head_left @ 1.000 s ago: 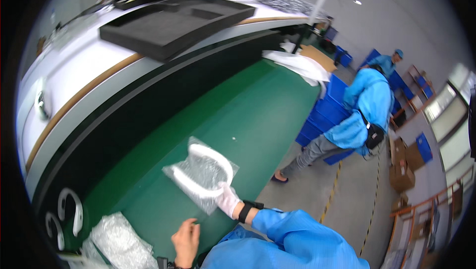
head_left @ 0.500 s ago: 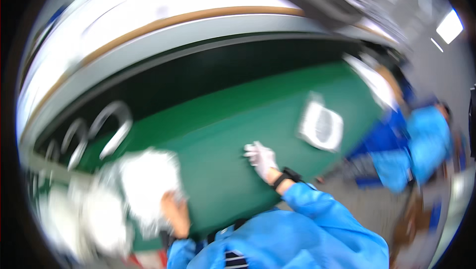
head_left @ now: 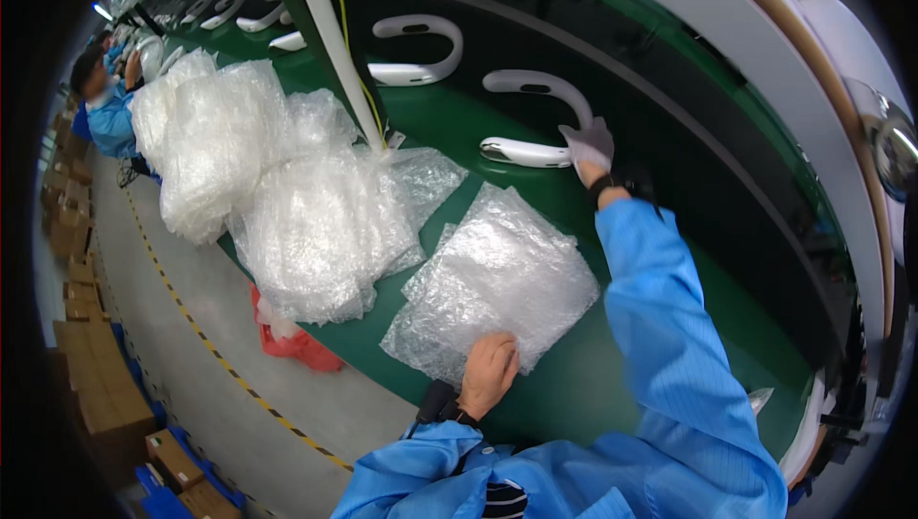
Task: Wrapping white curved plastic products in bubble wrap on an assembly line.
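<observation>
My right hand (head_left: 590, 146), in a pale glove, grips the bend of a white, hook-shaped plastic piece (head_left: 526, 154). The piece lies on the green bench, its two arms reaching left. My bare left hand (head_left: 490, 371) is closed at the near edge of a clear bubble-wrap bag (head_left: 512, 275), fingers curled and their tips partly hidden. That bag lies flat on top of others like it. Beyond the post is a second white hook-shaped piece (head_left: 421, 72), which I am not touching.
Large piles of bubble-wrap bags (head_left: 316, 232) cover the bench's left part. A white post (head_left: 337, 41) with a yellow cable rises behind them. A red bag (head_left: 296, 347) hangs by the bench edge. Cardboard boxes (head_left: 100, 356) line the aisle; a co-worker (head_left: 113, 113) is at far left.
My view has swung left along the bench, bringing the bag piles nearer. My right hand, spread above the bench before, now holds a hook-shaped piece. My left hand stays at the bubble-wrap bag.
</observation>
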### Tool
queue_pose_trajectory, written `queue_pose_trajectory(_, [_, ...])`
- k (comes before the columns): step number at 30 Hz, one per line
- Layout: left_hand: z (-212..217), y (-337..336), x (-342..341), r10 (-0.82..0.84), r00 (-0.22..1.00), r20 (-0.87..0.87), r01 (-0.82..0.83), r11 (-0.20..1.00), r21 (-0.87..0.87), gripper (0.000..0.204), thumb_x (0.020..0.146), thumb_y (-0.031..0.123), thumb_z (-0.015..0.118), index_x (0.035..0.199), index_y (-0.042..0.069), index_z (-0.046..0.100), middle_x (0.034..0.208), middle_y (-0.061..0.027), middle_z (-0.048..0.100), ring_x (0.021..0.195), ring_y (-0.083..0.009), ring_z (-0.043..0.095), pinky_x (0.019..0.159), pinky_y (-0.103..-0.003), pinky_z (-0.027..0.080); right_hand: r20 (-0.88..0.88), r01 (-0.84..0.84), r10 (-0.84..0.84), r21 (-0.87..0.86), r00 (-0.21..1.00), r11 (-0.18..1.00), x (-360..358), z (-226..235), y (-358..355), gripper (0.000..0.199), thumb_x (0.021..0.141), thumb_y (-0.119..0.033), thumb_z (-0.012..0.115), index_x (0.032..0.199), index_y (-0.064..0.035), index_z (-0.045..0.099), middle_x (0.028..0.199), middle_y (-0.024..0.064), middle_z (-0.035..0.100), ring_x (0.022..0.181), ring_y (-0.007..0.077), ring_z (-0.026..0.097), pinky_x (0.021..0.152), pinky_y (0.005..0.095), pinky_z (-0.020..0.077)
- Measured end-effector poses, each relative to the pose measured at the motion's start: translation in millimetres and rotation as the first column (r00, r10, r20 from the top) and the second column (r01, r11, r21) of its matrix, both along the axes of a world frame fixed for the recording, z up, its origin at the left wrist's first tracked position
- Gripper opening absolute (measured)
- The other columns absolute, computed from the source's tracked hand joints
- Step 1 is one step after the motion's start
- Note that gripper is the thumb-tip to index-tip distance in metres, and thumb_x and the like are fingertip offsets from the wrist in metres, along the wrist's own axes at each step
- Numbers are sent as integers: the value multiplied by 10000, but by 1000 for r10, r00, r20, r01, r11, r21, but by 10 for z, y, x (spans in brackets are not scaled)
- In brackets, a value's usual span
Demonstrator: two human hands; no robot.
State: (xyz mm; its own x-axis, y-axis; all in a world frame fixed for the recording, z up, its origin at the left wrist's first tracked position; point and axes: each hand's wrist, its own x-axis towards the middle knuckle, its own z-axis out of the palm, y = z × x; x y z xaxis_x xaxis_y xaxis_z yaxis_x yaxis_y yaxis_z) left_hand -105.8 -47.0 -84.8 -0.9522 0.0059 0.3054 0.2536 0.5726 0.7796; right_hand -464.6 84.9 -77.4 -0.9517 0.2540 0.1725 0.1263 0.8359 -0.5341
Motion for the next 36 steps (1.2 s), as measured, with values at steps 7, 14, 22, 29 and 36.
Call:
queue_pose_trajectory(7, [-108, 47, -31, 181, 981, 67, -191, 961, 199, 156, 810, 12, 547, 965, -10, 550, 909, -185, 589, 829, -348, 575, 725, -389, 459, 360, 34, 147, -451, 921, 892, -128, 174, 482, 281, 820, -233, 521, 855, 33, 607, 836, 172, 632, 788, 271, 612, 705, 364, 441])
queue_pose_trajectory(14, [-76, 51, -85, 213, 948, 234, -267, 937, 226, 179, 865, 91, 516, 1026, 15, 537, 846, -173, 602, 752, -332, 594, 668, -385, 464, 131, 149, 166, -984, 977, -102, 1838, 508, 1316, 149, 823, -100, 561, 960, -59, 518, 744, 11, 516, 605, 131, 497, 604, 270, 455])
queue_pose_trajectory(22, [307, 97, -50, -57, 998, 37, 66, 925, -375, 390, 791, 1, 490, 1157, 134, 523, 1087, -143, 521, 904, -332, 558, 694, -398, 469, 268, 274, 73, -957, 961, -94, 4160, 439, 2033, 221, 843, -159, 527, 1046, -79, 496, 667, -36, 450, 514, 74, 444, 475, 236, 429])
queue_pose_trajectory(29, [663, 136, 46, 115, 993, 27, -98, 928, -360, 109, 844, 117, 517, 921, 58, 566, 909, -102, 564, 813, -296, 562, 651, -387, 466, 435, 434, 7, -898, 901, -79, 4403, 534, 1573, 150, 808, -21, 515, 947, -72, 495, 592, -14, 425, 412, 97, 427, 388, 253, 454])
queue_pose_trajectory(36, [978, 142, 304, 159, 961, -224, -247, 860, -447, 106, 721, 36, 612, 822, 60, 594, 864, -75, 580, 783, -266, 565, 639, -352, 455, 391, 404, 111, -905, 913, -134, 4420, 837, 1345, 139, 824, -34, 507, 953, -70, 471, 595, -18, 394, 424, 86, 422, 440, 267, 478])
